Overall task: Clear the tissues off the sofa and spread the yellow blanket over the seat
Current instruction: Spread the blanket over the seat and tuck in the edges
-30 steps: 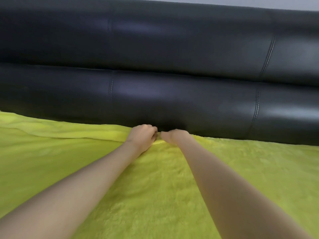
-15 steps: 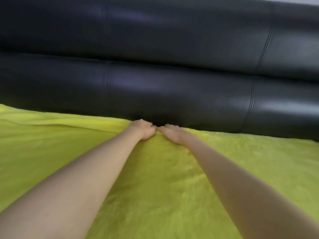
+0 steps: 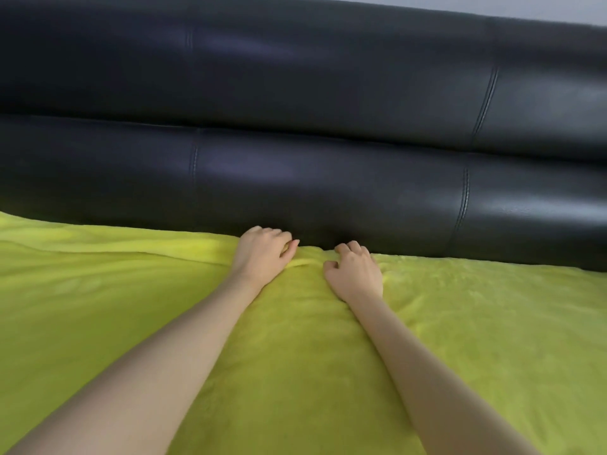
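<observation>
Along the back edge of the seat, both of my hands sit on the yellow blanket (image 3: 295,372), right where it meets the black sofa backrest (image 3: 328,185).

Left hand (image 3: 262,254): fingers curled, knuckles up, thumb reaching toward the middle. A bit of yellow fabric shows between thumb and fingers, so I log it as pinching the blanket edge. The fingertips themselves are tucked under and hidden.

Right hand (image 3: 356,274): fingers bent at the knuckles and pressed down into the pile close to the backrest, thumb curled in on the inner side. I cannot tell whether it grips fabric or only presses on it.

Hands are near each other but apart; a small raised fold of blanket lies between them. Both forearms are bare and run from the lower corners of the view up toward the centre, resting over the blanket.

Blanket: covers all the seat visible in the head view, from left edge to right edge. Its far edge lies against the base of the backrest. Shallow wrinkles on the left side; fluffier, flatter texture on the right.

Backrest: two horizontal padded rolls with vertical stitched seams. A strip of pale wall (image 3: 492,4) shows above it at top right.
</observation>
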